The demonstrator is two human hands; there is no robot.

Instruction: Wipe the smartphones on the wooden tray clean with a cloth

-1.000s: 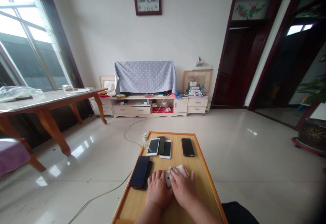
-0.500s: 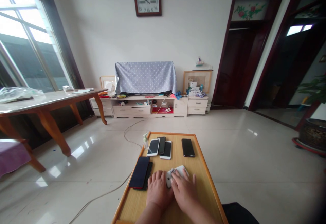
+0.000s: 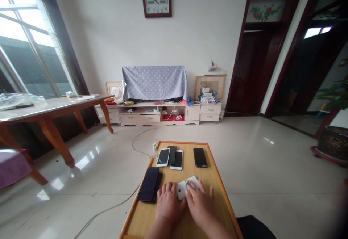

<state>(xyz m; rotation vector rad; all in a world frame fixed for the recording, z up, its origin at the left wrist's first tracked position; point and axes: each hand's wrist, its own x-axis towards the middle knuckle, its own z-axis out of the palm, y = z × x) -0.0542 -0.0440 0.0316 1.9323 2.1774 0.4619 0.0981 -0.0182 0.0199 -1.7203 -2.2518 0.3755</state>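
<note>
Fingers (image 3: 193, 187) of the right hand (image 3: 199, 205) lie half spread and slightly curved over the right end of a white phone (image 3: 182, 190), pressing from above rather than pinching its edges. The left hand (image 3: 169, 204) sits just beside the phone's left end, its fingers fairly close together and pointing forward. Neither hand shows a clear grip, and I cannot tell whether the left hand is touching the phone or only lying against it.

The phone lies flat between the hands, its long axis slanting from lower left up to the right. The right hand is nearer and covers more of it. Compared with the earlier frames, the hands stand further apart, the right one has shifted rightward, and more white surface shows.

All this happens on a low wooden table (image 3: 217, 204). Left of the hands, a dark phone (image 3: 148, 183) overlaps a black phone (image 3: 157, 186). Ahead are two more white phones (image 3: 163, 157), a dark phone between them, and a black phone (image 3: 200, 157) off to the right. A pump bottle (image 3: 154, 152) stands at the far corner, and a cable (image 3: 114, 204) trails across the floor.
</note>
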